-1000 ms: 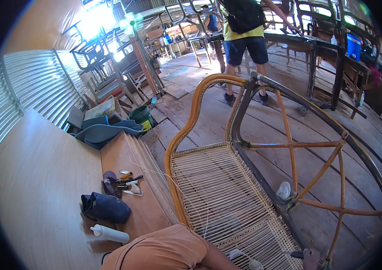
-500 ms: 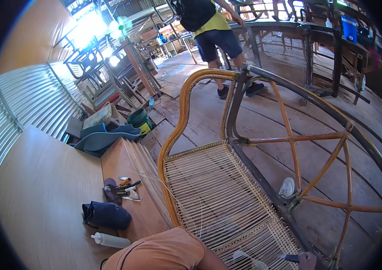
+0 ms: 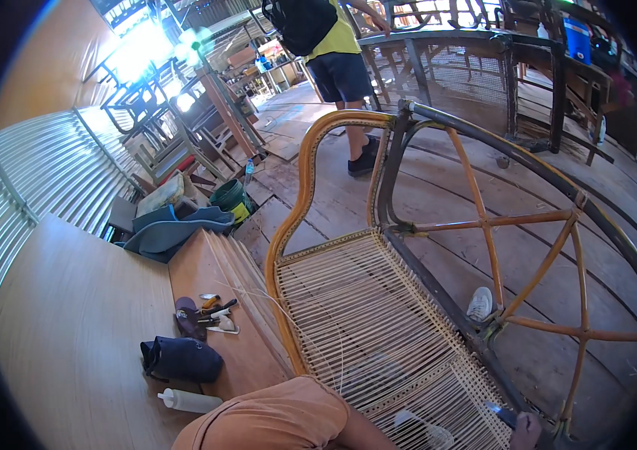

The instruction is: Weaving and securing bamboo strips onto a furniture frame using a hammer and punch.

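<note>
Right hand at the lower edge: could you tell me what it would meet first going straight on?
Probably the woven cane seat: the right hand, holding a small tool, points up-left at its near edge, though depth is unclear.

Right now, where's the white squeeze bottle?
In the head view the white squeeze bottle lies on its side at lower left on the wooden board, just below the dark blue pouch and left of the person's orange sleeve.
</note>
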`<move>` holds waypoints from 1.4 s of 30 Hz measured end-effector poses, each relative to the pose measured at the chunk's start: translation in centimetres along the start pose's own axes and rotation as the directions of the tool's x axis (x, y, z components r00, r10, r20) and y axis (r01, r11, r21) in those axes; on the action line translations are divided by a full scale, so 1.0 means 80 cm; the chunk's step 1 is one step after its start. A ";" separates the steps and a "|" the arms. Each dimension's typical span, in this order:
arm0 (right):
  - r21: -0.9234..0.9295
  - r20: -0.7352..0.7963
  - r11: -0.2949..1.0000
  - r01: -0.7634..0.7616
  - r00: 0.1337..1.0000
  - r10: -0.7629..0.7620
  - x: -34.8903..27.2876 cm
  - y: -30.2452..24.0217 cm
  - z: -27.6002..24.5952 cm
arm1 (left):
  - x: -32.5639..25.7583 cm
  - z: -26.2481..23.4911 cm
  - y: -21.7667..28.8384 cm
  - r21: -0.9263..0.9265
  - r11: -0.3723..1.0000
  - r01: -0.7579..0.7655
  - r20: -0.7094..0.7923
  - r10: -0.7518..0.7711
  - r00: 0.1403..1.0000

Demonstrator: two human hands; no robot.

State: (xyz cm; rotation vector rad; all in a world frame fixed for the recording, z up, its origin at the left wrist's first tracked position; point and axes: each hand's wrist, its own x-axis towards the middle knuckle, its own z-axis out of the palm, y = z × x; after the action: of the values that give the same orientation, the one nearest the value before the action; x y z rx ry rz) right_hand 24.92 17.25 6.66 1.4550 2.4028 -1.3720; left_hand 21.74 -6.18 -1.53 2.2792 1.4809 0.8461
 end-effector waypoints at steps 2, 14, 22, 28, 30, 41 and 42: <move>-0.031 -0.147 0.997 0.066 0.987 -0.070 -0.024 0.042 -0.015 | 0.002 0.001 0.000 -0.086 0.996 0.028 0.039 -0.024 0.999; -0.013 -0.329 0.997 -0.071 0.942 0.063 -0.100 0.060 -0.127 | 0.018 -0.065 0.003 -0.141 0.981 0.134 0.558 -0.033 0.829; -0.298 0.162 0.933 -0.202 0.953 0.258 -0.088 0.040 -0.140 | 0.019 -0.050 0.019 -0.054 0.998 0.039 0.546 -0.003 0.838; -0.446 -0.301 0.877 -0.177 0.953 0.039 -0.037 0.046 -0.100 | 0.022 -0.055 0.014 -0.092 0.994 0.060 0.536 -0.002 0.844; -0.417 0.019 0.908 -0.025 0.999 0.036 -0.040 0.030 -0.105 | 0.019 -0.057 0.011 -0.077 0.994 0.081 0.602 -0.019 0.798; -0.310 0.061 0.948 -0.072 0.994 0.095 -0.027 0.021 -0.070 | 0.022 -0.054 0.006 -0.193 0.973 0.126 0.542 -0.001 0.840; -0.286 -0.153 0.948 -0.143 0.983 0.102 -0.024 0.022 -0.065 | 0.022 -0.054 0.006 -0.191 0.973 0.129 0.543 -0.005 0.840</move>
State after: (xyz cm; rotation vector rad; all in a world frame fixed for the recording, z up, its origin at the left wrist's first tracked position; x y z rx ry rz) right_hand 29.36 19.76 9.50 1.6266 2.4151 -0.8661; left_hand 19.97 -5.09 2.66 2.0471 1.1329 0.2791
